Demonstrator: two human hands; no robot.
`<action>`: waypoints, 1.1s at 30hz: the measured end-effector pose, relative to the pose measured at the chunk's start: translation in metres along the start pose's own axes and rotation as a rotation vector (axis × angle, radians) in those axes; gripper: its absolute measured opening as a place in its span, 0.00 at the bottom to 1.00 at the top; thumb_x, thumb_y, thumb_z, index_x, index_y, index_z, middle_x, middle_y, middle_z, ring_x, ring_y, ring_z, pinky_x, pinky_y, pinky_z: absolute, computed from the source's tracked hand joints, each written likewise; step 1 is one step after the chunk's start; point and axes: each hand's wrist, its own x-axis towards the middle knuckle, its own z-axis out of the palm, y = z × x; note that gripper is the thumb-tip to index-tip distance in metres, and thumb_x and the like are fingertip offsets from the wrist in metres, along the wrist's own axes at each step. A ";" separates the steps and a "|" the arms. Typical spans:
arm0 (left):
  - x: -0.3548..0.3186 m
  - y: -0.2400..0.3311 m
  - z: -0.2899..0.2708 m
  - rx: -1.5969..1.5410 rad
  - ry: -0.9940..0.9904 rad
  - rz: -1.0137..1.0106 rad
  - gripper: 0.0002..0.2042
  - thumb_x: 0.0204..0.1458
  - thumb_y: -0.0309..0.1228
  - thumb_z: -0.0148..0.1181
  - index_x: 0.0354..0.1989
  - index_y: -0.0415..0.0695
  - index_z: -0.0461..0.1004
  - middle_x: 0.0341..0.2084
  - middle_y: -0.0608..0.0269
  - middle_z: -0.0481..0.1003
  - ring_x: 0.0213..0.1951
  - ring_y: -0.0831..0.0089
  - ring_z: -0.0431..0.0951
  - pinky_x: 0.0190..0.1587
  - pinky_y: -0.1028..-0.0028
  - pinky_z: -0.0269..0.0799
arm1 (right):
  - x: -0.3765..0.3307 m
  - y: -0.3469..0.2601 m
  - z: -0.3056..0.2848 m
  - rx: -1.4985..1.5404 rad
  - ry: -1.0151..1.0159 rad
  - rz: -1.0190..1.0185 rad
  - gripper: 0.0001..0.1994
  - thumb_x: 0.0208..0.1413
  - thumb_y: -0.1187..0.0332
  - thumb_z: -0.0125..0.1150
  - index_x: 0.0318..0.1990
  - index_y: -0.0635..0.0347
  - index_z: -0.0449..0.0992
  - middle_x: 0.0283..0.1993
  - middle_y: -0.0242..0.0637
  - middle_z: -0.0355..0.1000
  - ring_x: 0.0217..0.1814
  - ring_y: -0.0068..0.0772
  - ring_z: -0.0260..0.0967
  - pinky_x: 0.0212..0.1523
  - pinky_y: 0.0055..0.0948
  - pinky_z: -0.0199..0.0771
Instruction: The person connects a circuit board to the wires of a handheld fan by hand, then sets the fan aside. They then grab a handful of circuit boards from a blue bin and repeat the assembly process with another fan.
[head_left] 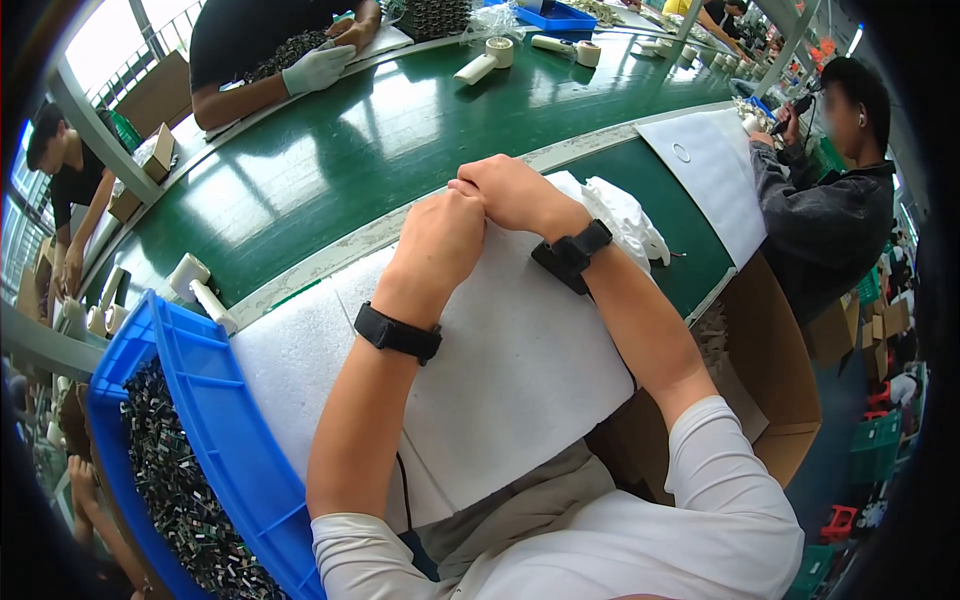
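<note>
My left hand (440,238) and my right hand (524,196) meet above the far edge of a white foam sheet (510,350). Both have curled fingers, with the right thumb side pressed against the left fist. Whatever lies between them is hidden behind the knuckles. Black straps circle both wrists. Just right of my right hand, a crumpled white cloth (625,215), perhaps gloves, rests on the green surface.
A blue bin (235,430) of small dark electronic parts (180,480) stands left. Beyond runs a green conveyor belt (350,150) carrying cream handheld devices (486,62). An open cardboard box (770,350) sits right. Co-workers work across the belt and at right.
</note>
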 end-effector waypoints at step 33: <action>-0.057 -0.047 -0.006 -0.019 0.035 -0.107 0.07 0.48 0.25 0.59 0.25 0.42 0.84 0.28 0.51 0.81 0.38 0.55 0.83 0.42 0.62 0.79 | 0.144 -0.002 0.023 -0.237 -0.074 -0.081 0.16 0.60 0.55 0.63 0.38 0.61 0.82 0.32 0.44 0.79 0.40 0.45 0.78 0.42 0.39 0.76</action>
